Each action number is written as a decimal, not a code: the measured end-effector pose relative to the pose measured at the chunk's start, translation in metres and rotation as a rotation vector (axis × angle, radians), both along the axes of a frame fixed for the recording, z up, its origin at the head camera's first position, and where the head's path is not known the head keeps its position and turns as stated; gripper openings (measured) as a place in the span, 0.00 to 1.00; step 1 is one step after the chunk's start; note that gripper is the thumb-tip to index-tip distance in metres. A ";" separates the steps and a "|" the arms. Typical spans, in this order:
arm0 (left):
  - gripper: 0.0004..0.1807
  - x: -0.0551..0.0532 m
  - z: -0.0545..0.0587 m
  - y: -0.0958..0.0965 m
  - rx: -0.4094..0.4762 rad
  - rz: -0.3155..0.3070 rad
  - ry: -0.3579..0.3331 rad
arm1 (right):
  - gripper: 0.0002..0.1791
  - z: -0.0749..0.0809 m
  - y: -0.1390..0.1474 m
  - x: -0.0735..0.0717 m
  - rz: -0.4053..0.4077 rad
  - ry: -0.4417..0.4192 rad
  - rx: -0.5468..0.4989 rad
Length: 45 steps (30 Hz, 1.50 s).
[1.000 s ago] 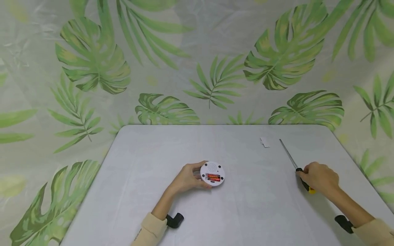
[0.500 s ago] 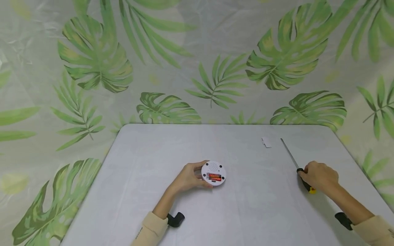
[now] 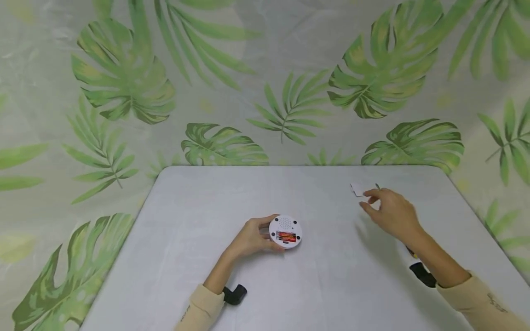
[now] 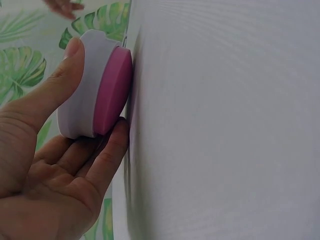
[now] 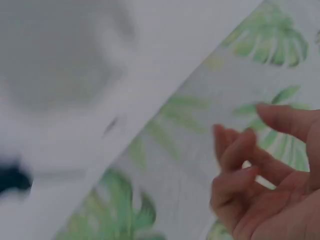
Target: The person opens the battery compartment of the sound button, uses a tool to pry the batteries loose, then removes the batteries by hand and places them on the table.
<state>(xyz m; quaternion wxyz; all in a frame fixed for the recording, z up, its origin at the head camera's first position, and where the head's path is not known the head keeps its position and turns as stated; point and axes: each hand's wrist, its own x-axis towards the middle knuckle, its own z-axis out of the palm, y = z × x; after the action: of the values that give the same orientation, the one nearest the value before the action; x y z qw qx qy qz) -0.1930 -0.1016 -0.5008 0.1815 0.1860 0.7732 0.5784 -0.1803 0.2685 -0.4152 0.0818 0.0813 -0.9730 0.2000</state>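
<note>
My left hand (image 3: 250, 239) grips a round white device (image 3: 285, 222) by its edge. Its underside faces up, with speaker holes, dark feet and an uncovered battery bay holding red batteries (image 3: 287, 236). In the left wrist view the device's lower part is pink (image 4: 114, 92), and the thumb presses the white side. My right hand (image 3: 395, 214) is over the table, fingers bent loosely and holding nothing, its fingertips close to a small white battery cover (image 3: 357, 189). Under the right hand and forearm lies a screwdriver (image 3: 411, 251), mostly hidden; its handle (image 5: 12, 179) looks blurred in the right wrist view.
A white-covered table (image 3: 207, 197) bears everything. Behind it hangs a leaf-printed cloth (image 3: 285, 46), meeting the table's far edge. Black camera mounts (image 3: 235, 295) sit on both wrists.
My right hand has let go of the screwdriver and moved forward and left to the small white cover. The left hand keeps the device in the same place.
</note>
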 end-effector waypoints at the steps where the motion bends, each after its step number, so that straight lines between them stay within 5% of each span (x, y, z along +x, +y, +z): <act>1: 0.48 0.000 0.000 0.000 0.001 0.000 -0.001 | 0.18 -0.001 -0.013 -0.002 0.039 -0.014 -0.064; 6: 0.48 -0.001 -0.002 0.001 0.005 -0.004 -0.019 | 0.12 -0.024 -0.070 -0.006 0.164 -0.190 -0.361; 11: 0.47 -0.002 -0.002 0.001 -0.008 -0.003 -0.002 | 0.07 -0.046 -0.107 -0.002 0.184 -0.326 -0.479; 29: 0.47 0.001 0.001 -0.001 -0.024 0.012 0.024 | 0.04 -0.060 -0.128 -0.002 0.174 -0.448 -0.499; 45: 0.48 0.002 0.001 0.002 -0.032 0.026 0.011 | 0.09 -0.037 -0.089 -0.009 0.177 -0.454 -0.421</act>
<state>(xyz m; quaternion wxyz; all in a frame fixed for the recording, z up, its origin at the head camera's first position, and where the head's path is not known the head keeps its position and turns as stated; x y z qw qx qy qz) -0.1912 -0.1001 -0.4993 0.1726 0.1761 0.7857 0.5674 -0.1891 0.1799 -0.4522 -0.1401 0.1002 -0.8928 0.4162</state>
